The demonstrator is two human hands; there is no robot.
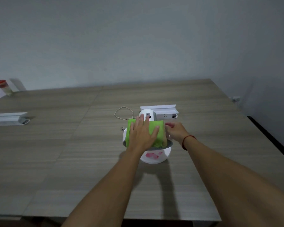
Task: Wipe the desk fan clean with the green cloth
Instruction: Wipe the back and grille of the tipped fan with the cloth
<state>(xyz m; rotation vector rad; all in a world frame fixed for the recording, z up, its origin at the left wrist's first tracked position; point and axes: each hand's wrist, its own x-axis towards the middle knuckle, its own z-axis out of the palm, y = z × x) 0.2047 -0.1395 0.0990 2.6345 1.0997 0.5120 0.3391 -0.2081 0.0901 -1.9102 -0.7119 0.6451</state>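
Flat-open left hand (142,135) presses green cloth (156,133) onto desk fan (152,157); right hand's (175,131) grip unclear.

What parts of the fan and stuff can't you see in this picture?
Head view, the only one:
- Desk fan: its top and grille are covered by the green cloth and the left hand.
- Right hand: its fingertips are blurred at the fan's side, so its grip is unclear.
- Pink marks on the fan's base: too blurred to read.
- Red-lidded cup: far away, contents unclear.
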